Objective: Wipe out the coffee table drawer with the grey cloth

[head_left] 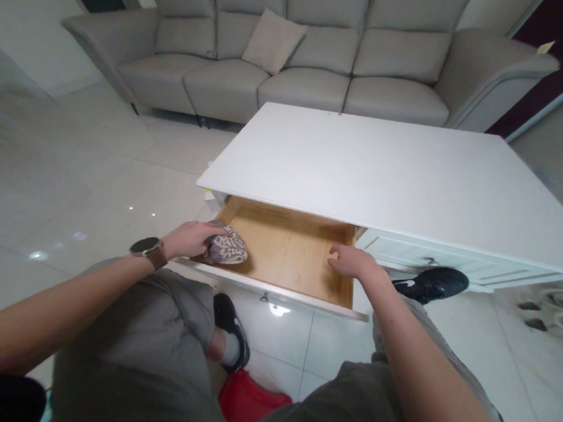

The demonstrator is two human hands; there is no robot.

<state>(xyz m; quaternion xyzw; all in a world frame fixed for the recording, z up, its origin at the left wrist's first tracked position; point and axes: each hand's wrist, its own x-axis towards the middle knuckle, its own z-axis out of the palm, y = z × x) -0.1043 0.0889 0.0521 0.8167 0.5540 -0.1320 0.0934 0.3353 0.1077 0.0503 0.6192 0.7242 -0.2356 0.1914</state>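
Observation:
A wooden drawer point(288, 251) stands pulled out from the white coffee table point(393, 175). My left hand point(195, 237), with a watch on its wrist, is closed on a folded patterned cloth point(226, 245) in brown-purple and cream. The cloth is at the drawer's left end; whether it rests on the bottom I cannot tell. Over the drawer's right side is my right hand point(349, 261), with its fingers slightly bent and apart and nothing between them. Its palm is turned away from view.
A grey sofa point(302, 88) with a beige cushion point(274, 41) stands behind the table. A closed drawer front point(430, 257) is on the right, near my black shoe point(433, 285). Between my legs is a red plastic object point(249, 402), perhaps a stool.

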